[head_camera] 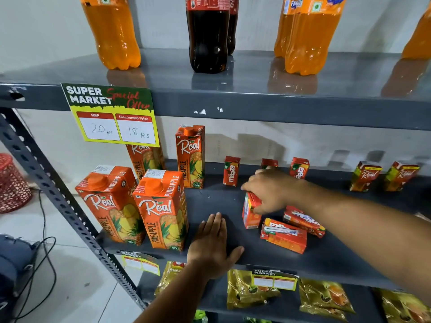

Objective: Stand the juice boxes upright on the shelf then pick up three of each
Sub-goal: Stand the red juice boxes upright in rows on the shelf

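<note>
On the dark grey middle shelf (326,257) my right hand (272,190) grips the top of a small red juice box (250,212) that stands almost upright. Two more small red boxes lie flat just right of it, one in front (283,235) and one behind (303,220). Three small Maaza boxes stand upright at the back: left (231,170), middle (269,163) partly hidden by my hand, right (299,167). Two small Real boxes (365,176) (401,175) stand at the far right. My left hand (213,241) rests flat and open on the shelf's front edge.
Several tall Real pineapple cartons (163,208) stand on the shelf's left side. A price sign (112,113) hangs from the upper shelf, which carries orange and cola bottles (208,33). Gold packets (251,290) lie on the shelf below. A slotted upright (46,180) runs down the left.
</note>
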### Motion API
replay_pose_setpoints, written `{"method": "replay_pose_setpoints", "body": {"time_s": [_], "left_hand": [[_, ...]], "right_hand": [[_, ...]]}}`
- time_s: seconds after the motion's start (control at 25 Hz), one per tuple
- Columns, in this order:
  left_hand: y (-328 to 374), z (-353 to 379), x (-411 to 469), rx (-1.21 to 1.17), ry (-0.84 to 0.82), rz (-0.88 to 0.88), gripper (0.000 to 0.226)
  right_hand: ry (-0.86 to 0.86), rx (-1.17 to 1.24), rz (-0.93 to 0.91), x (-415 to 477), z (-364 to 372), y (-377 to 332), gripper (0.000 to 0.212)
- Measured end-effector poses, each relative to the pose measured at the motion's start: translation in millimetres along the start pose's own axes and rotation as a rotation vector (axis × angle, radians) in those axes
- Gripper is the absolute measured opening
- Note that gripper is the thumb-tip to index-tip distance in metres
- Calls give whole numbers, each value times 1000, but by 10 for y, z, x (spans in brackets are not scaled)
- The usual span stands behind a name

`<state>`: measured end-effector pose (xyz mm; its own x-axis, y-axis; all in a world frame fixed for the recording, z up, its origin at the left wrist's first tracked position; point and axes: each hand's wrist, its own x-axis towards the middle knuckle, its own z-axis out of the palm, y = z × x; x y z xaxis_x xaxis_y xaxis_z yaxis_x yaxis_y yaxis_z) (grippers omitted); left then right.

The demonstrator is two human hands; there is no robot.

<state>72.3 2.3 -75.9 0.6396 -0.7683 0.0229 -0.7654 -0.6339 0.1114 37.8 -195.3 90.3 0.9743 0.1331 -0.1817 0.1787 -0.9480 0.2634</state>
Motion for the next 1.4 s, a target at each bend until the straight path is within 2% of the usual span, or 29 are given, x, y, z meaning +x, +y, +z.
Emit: {"method": "replay_pose_setpoints", "body": {"time_s": [0.12,0.24,0.32,0.4,0.52,0.6,0.72,0.76,0.88,0.96,1.04,1.12,1.2,1.28,1.4], "left_hand": [[3,-1,2,1,6,-3,100],[3,8,6,2,2,-10,102],[-5,21,3,3,1,-9,102],[-15,32,-2,2,4,-8,102],[-23,41,6,11,2,2,103],[-23,45,9,14,-1,6,104],[-23,36,6,9,-4,-3,103],[-23,30,7,12,-5,-2,102],[-10,14,8,18,-24,-1,98],[-8,4,3,15,-23,-2,96],[-20,1,-5,8,-22,0,96],[-23,-2,-11,-2,-18,2,98],[-22,-8,-19,0,-16,5,98],[-24,-8,-22,7,-15,5,98],[-20,0,-17,3,-21,-1,98]], "right_hand": [[-69,173,295,154,-11,-129,57],[-111,194,465,260,10,-238,58],[-131,196,505,288,58,-281,67],[-97,351,511,243,37,-197,71],[-21,617,478,5,34,248,61],[-178,640,471,-302,193,567,59],[-483,515,572,-837,708,688,65],[-474,513,601,-952,884,661,60],[-196,617,662,-1115,1161,640,46],[-65,484,618,-1143,1107,708,45],[30,163,493,-1117,952,792,49],[104,-169,300,-1046,798,810,49],[117,-386,71,-974,714,772,39],[72,-457,-60,-939,694,757,35],[15,-446,-94,-959,636,851,38]]}}
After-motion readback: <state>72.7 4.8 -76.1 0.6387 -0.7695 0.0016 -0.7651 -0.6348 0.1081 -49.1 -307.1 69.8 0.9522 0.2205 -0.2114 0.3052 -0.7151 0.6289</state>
